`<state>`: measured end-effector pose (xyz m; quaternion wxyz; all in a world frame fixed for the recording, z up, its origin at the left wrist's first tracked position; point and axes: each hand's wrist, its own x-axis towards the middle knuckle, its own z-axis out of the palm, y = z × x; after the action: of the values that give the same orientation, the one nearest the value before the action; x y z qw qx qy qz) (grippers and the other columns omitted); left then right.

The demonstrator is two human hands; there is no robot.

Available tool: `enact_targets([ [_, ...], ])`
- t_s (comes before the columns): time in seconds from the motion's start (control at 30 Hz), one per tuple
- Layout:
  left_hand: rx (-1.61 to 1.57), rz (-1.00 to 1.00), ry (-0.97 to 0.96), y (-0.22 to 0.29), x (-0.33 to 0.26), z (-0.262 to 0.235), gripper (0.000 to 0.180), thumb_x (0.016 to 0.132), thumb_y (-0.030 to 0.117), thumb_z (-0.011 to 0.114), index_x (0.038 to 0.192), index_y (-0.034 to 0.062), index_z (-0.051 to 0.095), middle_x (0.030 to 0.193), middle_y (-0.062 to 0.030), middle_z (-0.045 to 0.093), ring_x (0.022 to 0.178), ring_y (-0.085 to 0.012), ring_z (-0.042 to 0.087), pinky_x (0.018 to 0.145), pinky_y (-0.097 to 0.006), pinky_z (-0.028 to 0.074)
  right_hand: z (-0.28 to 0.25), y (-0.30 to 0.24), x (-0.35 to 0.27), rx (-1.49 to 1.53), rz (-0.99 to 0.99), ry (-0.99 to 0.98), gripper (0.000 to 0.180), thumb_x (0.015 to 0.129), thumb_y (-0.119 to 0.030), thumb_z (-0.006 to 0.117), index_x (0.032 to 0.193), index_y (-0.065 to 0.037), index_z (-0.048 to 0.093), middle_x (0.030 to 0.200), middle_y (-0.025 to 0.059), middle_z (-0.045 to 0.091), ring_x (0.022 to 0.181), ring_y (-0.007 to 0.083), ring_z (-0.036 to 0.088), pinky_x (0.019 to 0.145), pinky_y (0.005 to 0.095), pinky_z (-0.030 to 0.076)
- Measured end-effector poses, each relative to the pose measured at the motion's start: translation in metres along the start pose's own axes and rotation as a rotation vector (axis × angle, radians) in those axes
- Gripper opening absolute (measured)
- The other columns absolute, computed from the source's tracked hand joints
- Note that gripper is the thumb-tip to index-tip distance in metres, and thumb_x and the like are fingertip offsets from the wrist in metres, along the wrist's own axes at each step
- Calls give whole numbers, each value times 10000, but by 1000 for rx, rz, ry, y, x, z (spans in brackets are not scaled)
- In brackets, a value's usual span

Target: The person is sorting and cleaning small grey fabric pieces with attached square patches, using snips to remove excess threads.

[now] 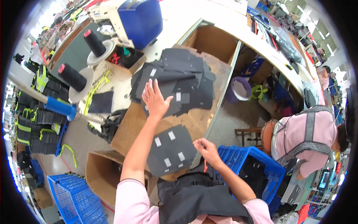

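Note:
My left hand point(154, 100) lies with fingers spread over the left part of a loose pile of dark grey fabric pieces point(186, 76), some bearing small white labels. Closer to me, a separate dark grey fabric panel point(171, 151) with several white patches rests flat at the front of the worktable. Just off that panel's right edge is my right hand point(209, 152), its fingers curled together. A thin orange strip point(205, 166) hangs below that hand; whether the fingers hold it, or what else is in them, is hidden.
Black thread cones point(95, 43) and a blue-and-white sewing machine point(140, 22) stand at the far left. A blue crate point(238, 151) with dark pieces is at my right, another crate point(76, 199) at lower left. A co-worker in pink point(305, 138) sits at right.

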<state>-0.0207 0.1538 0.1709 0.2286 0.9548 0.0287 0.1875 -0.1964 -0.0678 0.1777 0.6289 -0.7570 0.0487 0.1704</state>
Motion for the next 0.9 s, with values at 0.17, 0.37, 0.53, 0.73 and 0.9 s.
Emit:
enact_targets([
  [0.17, 213, 337, -188, 41, 102, 35, 1103, 580, 458, 789, 1438, 203, 144, 1501, -130, 48, 1385, -340, 35, 1061, -600, 117, -22, 7, 1, 72, 96, 32, 187, 893, -141, 579, 992, 18, 594, 856, 7, 627, 801, 47, 542, 726, 209, 443],
  [0.37, 256, 206, -693, 31, 145, 86, 891, 637, 403, 758, 1391, 217, 322, 1442, -131, 289, 1348, -325, 237, 1042, -571, 229, -30, 12, 0, -47, 202, 31, 200, 875, -171, 600, 985, -4, 611, 840, 6, 634, 774, 44, 527, 707, 212, 430],
  [0.53, 118, 352, -306, 22, 158, 84, 297, 793, 87, 509, 1067, 140, 612, 925, -84, 653, 838, -278, 640, 725, -407, 508, -21, 16, -15, -50, 279, 6, 219, 873, -200, 599, 965, -2, 620, 788, 9, 616, 739, 50, 519, 663, 220, 433],
  [0.73, -343, 166, -42, 36, 148, -33, 257, 811, 189, 612, 1019, 38, 625, 896, -176, 656, 798, -321, 640, 702, -367, 491, -27, -8, -32, 238, 272, 105, 197, 895, -169, 567, 984, 3, 601, 759, -39, 551, 666, 27, 448, 566, 195, 365],
  [0.9, -1317, -572, -486, 16, 89, -48, 319, 816, 144, 667, 1054, -44, 570, 970, -101, 629, 867, -199, 607, 777, -346, 480, -21, -29, -26, 383, 209, 120, 128, 905, -130, 543, 964, -28, 594, 596, -84, 391, 465, 11, 326, 421, 194, 249],
])
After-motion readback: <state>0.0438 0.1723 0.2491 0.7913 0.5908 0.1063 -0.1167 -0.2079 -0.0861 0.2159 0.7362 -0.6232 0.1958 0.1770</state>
